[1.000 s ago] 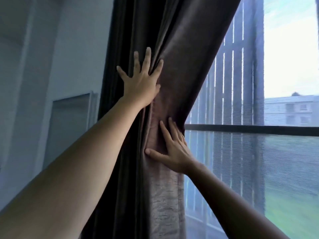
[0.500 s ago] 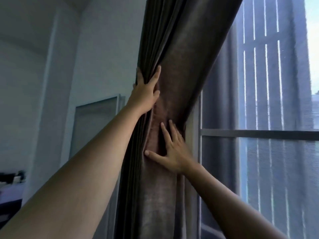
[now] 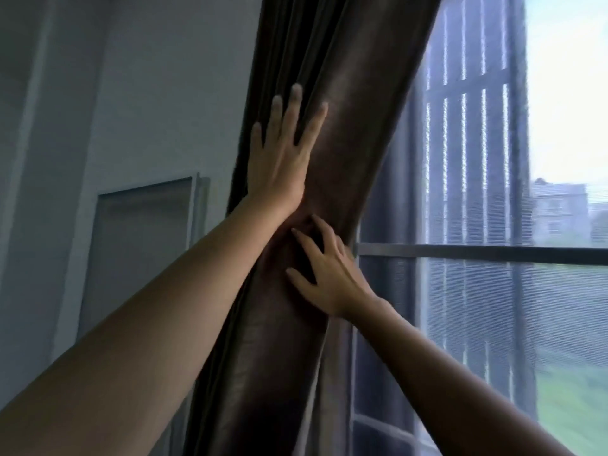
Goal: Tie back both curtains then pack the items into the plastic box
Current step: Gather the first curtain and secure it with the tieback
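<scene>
A dark brown curtain (image 3: 355,103) hangs gathered into a thick bundle in the middle of the view, leaning to the upper right. My left hand (image 3: 279,156) lies flat on the bundle's left side, fingers spread and pointing up. Just below it, my right hand (image 3: 324,274) presses on the bundle's narrowest part, its fingers curled into the fabric and around the right edge. No tie-back band shows clearly. The other curtain, the plastic box and the items are out of view.
A window (image 3: 493,251) with a dark horizontal bar and a sheer mesh fills the right side, with slatted panels and a building outside. A white wall (image 3: 158,93) and a pale framed panel (image 3: 141,238) stand to the left.
My left hand has let go of the curtain's left folds and now lies flat with fingers spread. My right hand has curled its fingers into the fabric. The view has shifted slightly.
</scene>
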The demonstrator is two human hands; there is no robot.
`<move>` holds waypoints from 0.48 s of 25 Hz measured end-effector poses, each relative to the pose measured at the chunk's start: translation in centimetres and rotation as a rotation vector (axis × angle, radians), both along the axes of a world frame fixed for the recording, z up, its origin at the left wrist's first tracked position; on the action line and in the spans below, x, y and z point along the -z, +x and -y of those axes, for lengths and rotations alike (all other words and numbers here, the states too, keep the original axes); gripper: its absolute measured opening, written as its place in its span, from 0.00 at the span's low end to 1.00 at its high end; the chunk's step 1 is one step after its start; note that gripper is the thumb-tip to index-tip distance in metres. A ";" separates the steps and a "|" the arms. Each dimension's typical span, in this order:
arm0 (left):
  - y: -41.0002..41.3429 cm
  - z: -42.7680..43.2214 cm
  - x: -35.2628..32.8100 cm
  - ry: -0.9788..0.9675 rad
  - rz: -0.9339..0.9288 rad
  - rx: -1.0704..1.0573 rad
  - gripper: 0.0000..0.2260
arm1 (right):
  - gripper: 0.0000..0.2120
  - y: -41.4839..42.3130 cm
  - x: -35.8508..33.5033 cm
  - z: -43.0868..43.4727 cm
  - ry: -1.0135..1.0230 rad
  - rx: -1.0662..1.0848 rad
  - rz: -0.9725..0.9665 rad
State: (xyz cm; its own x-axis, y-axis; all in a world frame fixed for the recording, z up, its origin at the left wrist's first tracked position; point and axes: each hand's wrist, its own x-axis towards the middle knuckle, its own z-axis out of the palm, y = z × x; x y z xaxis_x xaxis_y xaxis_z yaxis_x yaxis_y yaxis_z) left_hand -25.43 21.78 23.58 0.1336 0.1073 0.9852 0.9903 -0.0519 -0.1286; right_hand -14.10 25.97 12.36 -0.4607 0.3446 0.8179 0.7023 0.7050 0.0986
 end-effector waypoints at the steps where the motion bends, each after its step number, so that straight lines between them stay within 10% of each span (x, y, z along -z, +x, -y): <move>1: 2.0 0.6 -0.6 0.017 -0.058 -0.004 0.41 | 0.31 1.9 -0.2 1.1 0.044 0.016 -0.036; 12: 29.5 10.2 -2.0 -0.143 -0.116 0.653 0.34 | 0.29 30.6 1.1 18.8 0.182 0.447 -0.119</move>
